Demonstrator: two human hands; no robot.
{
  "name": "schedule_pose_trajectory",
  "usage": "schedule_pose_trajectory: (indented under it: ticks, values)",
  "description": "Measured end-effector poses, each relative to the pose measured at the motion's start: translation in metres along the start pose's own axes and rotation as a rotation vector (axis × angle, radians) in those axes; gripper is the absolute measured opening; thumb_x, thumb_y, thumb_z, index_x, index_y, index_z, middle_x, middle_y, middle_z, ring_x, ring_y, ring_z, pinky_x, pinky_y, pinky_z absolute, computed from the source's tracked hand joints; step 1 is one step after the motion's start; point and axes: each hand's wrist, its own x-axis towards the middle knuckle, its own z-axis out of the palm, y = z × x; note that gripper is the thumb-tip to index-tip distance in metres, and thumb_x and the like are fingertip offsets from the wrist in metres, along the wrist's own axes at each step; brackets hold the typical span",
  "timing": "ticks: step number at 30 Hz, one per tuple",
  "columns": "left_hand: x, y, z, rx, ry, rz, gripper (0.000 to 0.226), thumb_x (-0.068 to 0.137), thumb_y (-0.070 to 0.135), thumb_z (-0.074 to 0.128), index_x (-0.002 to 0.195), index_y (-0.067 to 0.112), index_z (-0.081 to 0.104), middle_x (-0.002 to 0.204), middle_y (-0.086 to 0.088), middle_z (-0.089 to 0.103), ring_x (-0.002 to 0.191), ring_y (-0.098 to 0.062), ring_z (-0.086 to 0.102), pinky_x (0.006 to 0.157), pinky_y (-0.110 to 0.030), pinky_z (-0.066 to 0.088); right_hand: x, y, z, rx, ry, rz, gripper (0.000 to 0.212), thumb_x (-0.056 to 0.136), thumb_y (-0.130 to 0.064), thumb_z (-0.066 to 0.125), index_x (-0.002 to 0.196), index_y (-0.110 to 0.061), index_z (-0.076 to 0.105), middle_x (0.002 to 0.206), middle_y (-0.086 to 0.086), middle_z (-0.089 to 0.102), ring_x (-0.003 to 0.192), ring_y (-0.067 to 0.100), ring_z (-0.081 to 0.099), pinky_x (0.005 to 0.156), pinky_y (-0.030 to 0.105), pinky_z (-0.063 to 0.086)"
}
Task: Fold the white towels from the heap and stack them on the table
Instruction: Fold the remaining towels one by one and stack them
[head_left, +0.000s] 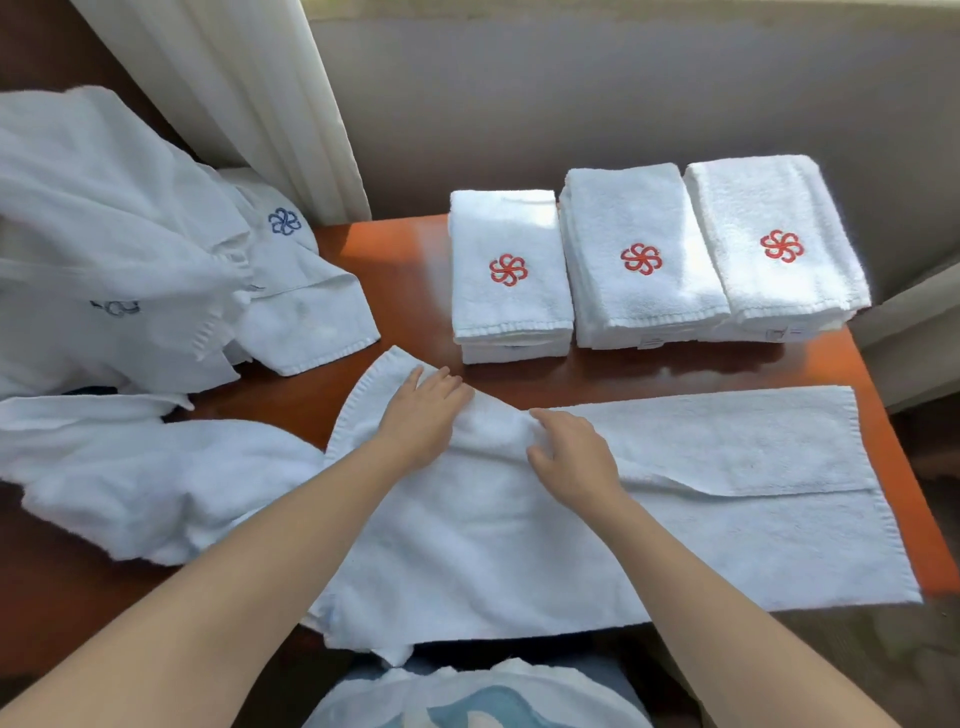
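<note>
Forearms are stretching over the towel (675, 545) spread along the table's (395, 270) near edge. The left hand (423, 415) is pressing flat on it and the right hand (571, 457) is pinching its lengthwise fold. Three stacks (641, 260) are standing behind, while the heap (114, 234) is waiting, so plenty is remaining.

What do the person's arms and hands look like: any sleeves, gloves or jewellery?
The left forearm and right forearm are bare to the frame edge, no sleeves showing. The left hand and right hand wear no gloves; no ring, watch or bracelet is visible.
</note>
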Motion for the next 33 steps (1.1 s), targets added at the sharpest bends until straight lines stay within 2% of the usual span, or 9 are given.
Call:
schedule_pose_trajectory:
  ticks: [6,9,12,14,16,19,23,28,33]
  values:
    - [0.015,-0.04,0.002,-0.051,-0.048,0.087,0.073,0.094,0.041,0.062,0.155,0.022,0.025,0.161,-0.005,0.025,0.152,-0.024,0.012,0.123,-0.045,0.002,0.007,-0.023,0.023,-0.058,0.12,0.139,0.048,0.095,-0.026,0.059,0.142,-0.022,0.049,0.136,0.001,0.054,0.126,0.024,0.046,0.102,0.036,0.04]
    - [0.025,-0.05,-0.001,0.025,-0.028,0.131,0.075,0.083,0.054,0.068,0.145,0.023,0.04,0.14,-0.006,0.046,0.138,-0.026,0.034,0.122,-0.047,0.002,0.011,-0.026,0.03,-0.133,0.146,0.199,0.046,0.093,-0.025,0.061,0.137,-0.025,0.052,0.128,0.0,0.056,0.12,0.024,0.047,0.097,0.034,0.039]
    - [0.028,-0.054,-0.003,0.03,0.015,0.14,0.061,0.077,0.059,0.069,0.122,0.021,0.057,0.117,-0.004,0.057,0.119,-0.024,0.049,0.122,-0.045,0.009,0.016,-0.029,0.033,-0.143,0.164,0.246,0.038,0.089,-0.021,0.062,0.127,-0.025,0.06,0.119,0.0,0.062,0.115,0.024,0.049,0.091,0.033,0.039]
    - [0.026,-0.056,-0.004,0.026,0.051,0.147,0.049,0.076,0.058,0.07,0.106,0.02,0.061,0.105,-0.002,0.062,0.105,-0.023,0.056,0.114,-0.04,0.024,0.019,-0.031,0.034,-0.154,0.157,0.255,0.031,0.087,-0.018,0.061,0.117,-0.023,0.065,0.114,0.0,0.063,0.11,0.024,0.05,0.087,0.033,0.038]
    - [0.019,-0.057,-0.005,0.049,0.083,0.157,0.035,0.08,0.053,0.07,0.091,0.023,0.057,0.095,0.0,0.066,0.085,-0.021,0.056,0.085,-0.032,0.037,0.019,-0.033,0.034,-0.161,0.159,0.242,0.026,0.084,-0.013,0.059,0.109,-0.019,0.067,0.108,0.001,0.062,0.105,0.025,0.053,0.084,0.034,0.039]
    - [0.002,-0.061,-0.006,0.057,0.128,0.187,0.02,0.086,0.027,0.064,0.082,0.024,0.045,0.087,0.001,0.067,0.068,-0.019,0.044,0.065,-0.029,0.027,0.012,-0.037,0.031,-0.153,0.191,0.189,0.018,0.08,-0.006,0.057,0.091,-0.018,0.064,0.093,-0.002,0.06,0.092,0.025,0.057,0.078,0.033,0.039]
    - [-0.022,-0.06,-0.005,-0.002,0.133,0.195,0.019,0.088,0.02,0.059,0.084,0.025,0.042,0.084,0.004,0.062,0.067,-0.017,0.044,0.056,-0.027,0.025,-0.001,-0.04,0.027,-0.157,0.153,0.102,0.021,0.076,-0.002,0.054,0.08,-0.022,0.052,0.083,-0.005,0.059,0.082,0.023,0.056,0.071,0.031,0.033]
    - [-0.054,-0.046,0.003,-0.03,0.055,0.149,0.018,0.085,0.019,0.059,0.083,0.026,0.042,0.076,0.009,0.047,0.069,-0.018,0.045,0.054,-0.028,0.028,-0.016,-0.034,0.024,-0.165,0.026,0.009,0.02,0.076,-0.004,0.051,0.079,-0.024,0.054,0.081,-0.007,0.059,0.077,0.018,0.052,0.069,0.028,0.033]
    - [-0.089,-0.029,0.017,-0.084,-0.086,-0.014,0.015,0.083,0.015,0.054,0.085,0.025,0.043,0.087,0.005,0.059,0.077,-0.019,0.048,0.061,-0.029,0.03,-0.025,-0.027,0.025,-0.2,-0.092,-0.078,0.023,0.08,-0.005,0.053,0.085,-0.026,0.061,0.081,-0.01,0.055,0.078,0.015,0.052,0.062,0.025,0.032]
